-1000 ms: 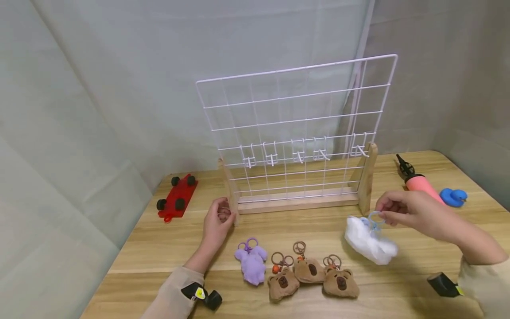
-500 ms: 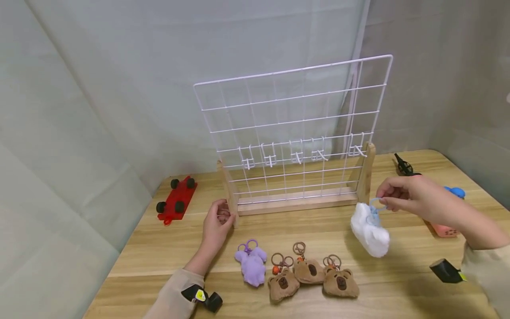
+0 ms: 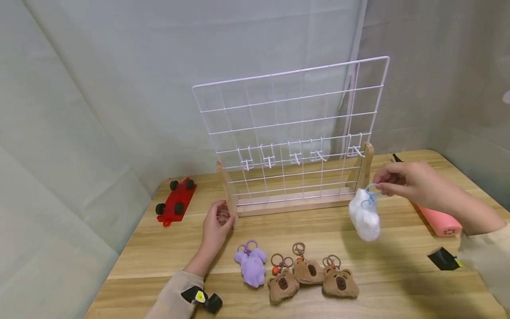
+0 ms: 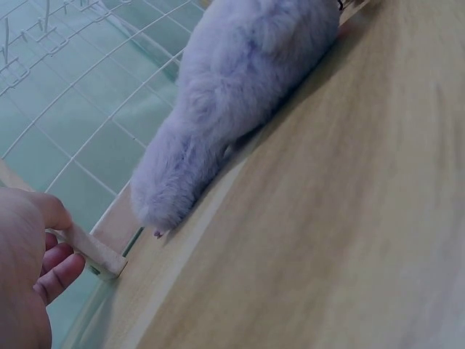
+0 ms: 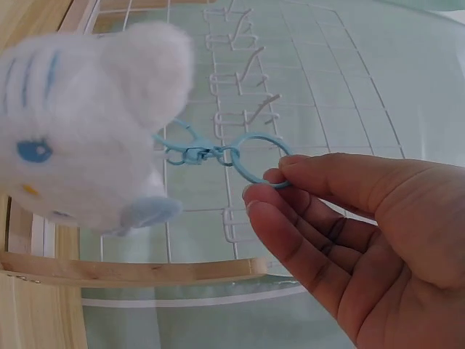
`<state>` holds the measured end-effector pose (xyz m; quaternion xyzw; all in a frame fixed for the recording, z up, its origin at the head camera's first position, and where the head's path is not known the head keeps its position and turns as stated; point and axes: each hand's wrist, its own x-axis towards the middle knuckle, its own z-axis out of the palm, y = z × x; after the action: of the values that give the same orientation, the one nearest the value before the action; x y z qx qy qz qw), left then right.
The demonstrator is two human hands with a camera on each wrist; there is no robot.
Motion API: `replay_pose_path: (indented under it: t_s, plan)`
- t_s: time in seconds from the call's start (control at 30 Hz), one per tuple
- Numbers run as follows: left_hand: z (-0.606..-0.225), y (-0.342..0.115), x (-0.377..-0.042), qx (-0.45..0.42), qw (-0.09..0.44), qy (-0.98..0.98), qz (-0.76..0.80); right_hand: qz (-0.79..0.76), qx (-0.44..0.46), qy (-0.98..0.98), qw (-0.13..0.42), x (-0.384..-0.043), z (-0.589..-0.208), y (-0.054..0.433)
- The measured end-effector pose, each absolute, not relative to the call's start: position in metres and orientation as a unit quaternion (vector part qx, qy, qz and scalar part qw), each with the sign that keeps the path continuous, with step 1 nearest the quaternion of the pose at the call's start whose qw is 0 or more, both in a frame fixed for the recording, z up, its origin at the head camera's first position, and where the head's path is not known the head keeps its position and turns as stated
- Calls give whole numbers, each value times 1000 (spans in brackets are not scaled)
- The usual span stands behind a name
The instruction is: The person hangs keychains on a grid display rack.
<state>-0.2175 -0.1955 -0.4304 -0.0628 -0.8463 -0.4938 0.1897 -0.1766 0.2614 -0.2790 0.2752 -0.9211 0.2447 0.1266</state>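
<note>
In the head view my right hand (image 3: 418, 184) pinches the light-blue ring of a white plush keychain (image 3: 364, 217), which hangs above the table right of centre. The right wrist view shows thumb and fingers on the ring (image 5: 249, 176), with a blue clasp joining it to the plush. A white wire grid rack (image 3: 292, 205) on a wooden stand carries several hooks (image 3: 295, 158), all bare. My left hand (image 3: 215, 226) grips the stand's left foot (image 4: 102, 254), its thumb on the near side and fingers partly hidden. Just right of that forearm lies a purple plush keychain (image 3: 252, 268).
Several brown bear keychains (image 3: 340, 282) lie at the front middle of the table (image 3: 159, 266). A red toy car (image 3: 178, 201), wheels up, sits at the left. A pink cylinder (image 3: 440, 221) lies partly behind my right arm.
My right hand has risen and moved slightly left, lifting the white plush keychain, which now hangs more upright. The left hand keeps its place on the stand. The head view has shifted slightly.
</note>
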Motion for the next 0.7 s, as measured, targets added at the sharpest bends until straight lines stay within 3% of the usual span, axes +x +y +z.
replay_pose_path:
  t_s: [0.37,0.7]
  plan:
    - [-432,-196,-215,-66,187,-847,-493,250,280,-913,159,-188,-265,254]
    - [-432,-196,-217,-64,183,-845,-498,256,242,-923,156,-198,-251,251]
